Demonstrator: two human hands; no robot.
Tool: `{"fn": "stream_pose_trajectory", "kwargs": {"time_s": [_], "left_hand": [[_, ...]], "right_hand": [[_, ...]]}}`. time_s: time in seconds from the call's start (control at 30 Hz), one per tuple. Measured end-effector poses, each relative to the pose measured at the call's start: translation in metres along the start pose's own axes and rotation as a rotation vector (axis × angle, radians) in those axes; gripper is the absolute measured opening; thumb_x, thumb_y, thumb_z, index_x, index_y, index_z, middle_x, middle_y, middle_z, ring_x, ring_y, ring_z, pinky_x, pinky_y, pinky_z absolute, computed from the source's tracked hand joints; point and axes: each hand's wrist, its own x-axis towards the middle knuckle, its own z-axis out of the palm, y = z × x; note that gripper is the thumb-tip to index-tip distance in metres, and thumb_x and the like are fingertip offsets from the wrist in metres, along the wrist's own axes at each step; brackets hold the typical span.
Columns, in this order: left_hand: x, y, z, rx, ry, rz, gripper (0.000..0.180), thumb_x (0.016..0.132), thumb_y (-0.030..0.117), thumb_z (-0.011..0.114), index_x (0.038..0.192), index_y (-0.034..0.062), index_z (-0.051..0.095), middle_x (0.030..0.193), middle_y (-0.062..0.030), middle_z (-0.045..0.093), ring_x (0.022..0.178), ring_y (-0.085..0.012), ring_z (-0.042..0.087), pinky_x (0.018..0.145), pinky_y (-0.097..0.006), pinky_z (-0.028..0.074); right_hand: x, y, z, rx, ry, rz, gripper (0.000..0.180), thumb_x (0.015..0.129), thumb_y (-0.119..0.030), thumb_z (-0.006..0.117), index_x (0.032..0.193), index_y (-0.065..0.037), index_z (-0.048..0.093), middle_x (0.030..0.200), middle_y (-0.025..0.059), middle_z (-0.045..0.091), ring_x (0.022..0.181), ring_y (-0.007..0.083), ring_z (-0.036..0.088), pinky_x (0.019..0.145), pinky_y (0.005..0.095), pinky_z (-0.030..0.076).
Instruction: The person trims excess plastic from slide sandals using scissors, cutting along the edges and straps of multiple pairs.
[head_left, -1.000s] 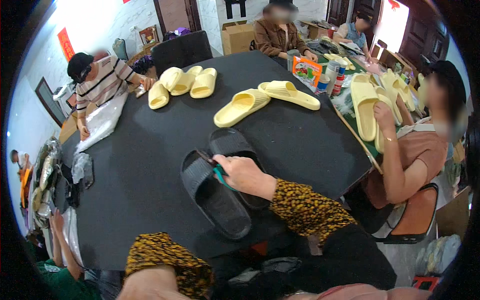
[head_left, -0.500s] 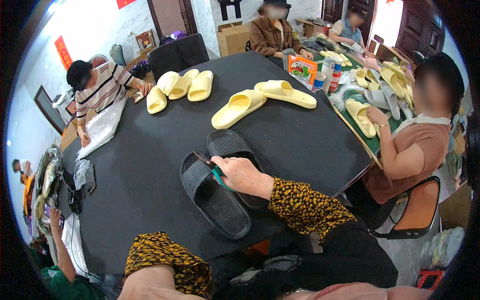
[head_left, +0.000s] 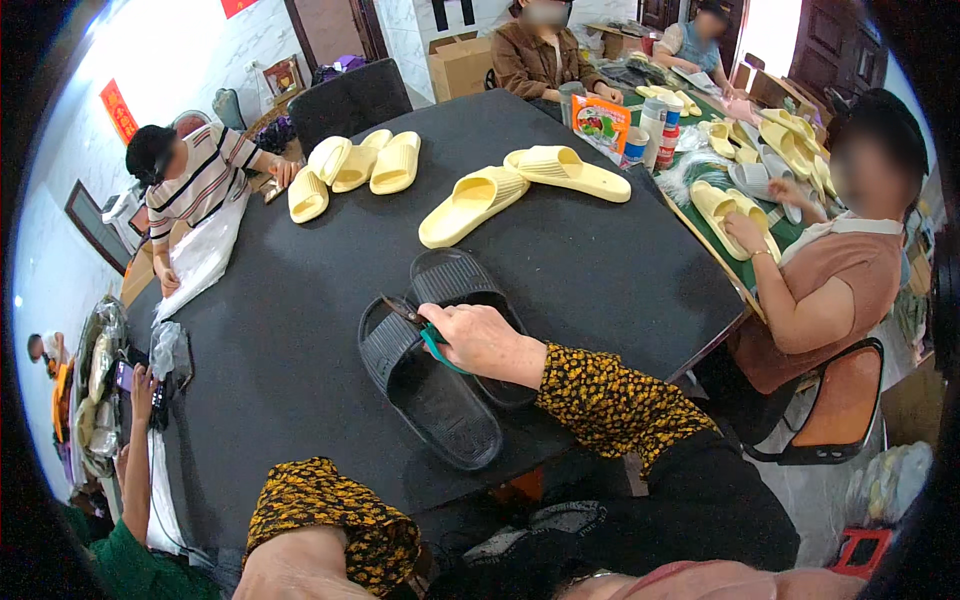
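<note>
My right hand [head_left: 482, 342] is closed around green-handled scissors [head_left: 436, 352], their dark blades pointing left over the ribbed strap of a black slide slipper [head_left: 447, 430]. A second black slipper [head_left: 458, 272] lies beside it, partly covered by my hand and wrist. Both rest on the dark tabletop [head_left: 290, 370] with their toe ends away from me. My left hand [head_left: 315, 562] shows only in part at the lower edge, past a yellow-and-black patterned sleeve; its fingers are out of sight, and it is away from the slippers.
Pale yellow slippers [head_left: 475, 205] lie beyond the black pair, with several more [head_left: 395, 163] farther left. At right, a co-worker [head_left: 830, 270] handles yellow slippers at a green-topped table. Another co-worker [head_left: 200, 185] sits far left with white plastic. Cans and bottles [head_left: 652, 130] stand far right.
My right hand and the scissors stay almost in place over the black slippers. The co-worker at right now has a pair of yellow slippers in front. At lower left, someone's raised arm has shifted right.
</note>
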Motion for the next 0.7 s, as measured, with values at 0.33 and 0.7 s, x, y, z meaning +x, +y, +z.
{"fn": "stream_pose_trajectory", "kwargs": {"time_s": [0.33,0.7], "left_hand": [[0.009,0.008,-0.002,-0.036,-0.067,-0.175,0.043,0.093,0.046,0.055,0.118,0.0107,0.057,0.083,-0.0068,0.055,0.074,-0.0221,0.053,0.070,-0.037,0.045],[0.022,0.014,0.012,-0.044,-0.125,-0.332,0.044,0.093,0.046,0.056,0.118,0.0106,0.057,0.082,-0.0064,0.055,0.074,-0.0220,0.053,0.070,-0.037,0.045]], "right_hand": [[0.000,0.004,0.004,-0.037,0.050,-0.058,0.029,0.083,-0.016,0.065,0.104,0.001,0.052,0.073,0.0154,0.063,0.069,0.0304,0.066,0.061,0.0386,0.052],[-0.003,0.006,0.007,-0.031,0.053,-0.060,0.029,0.082,-0.017,0.063,0.101,0.002,0.053,0.070,0.0152,0.063,0.067,0.0305,0.066,0.060,0.0390,0.052]]}}
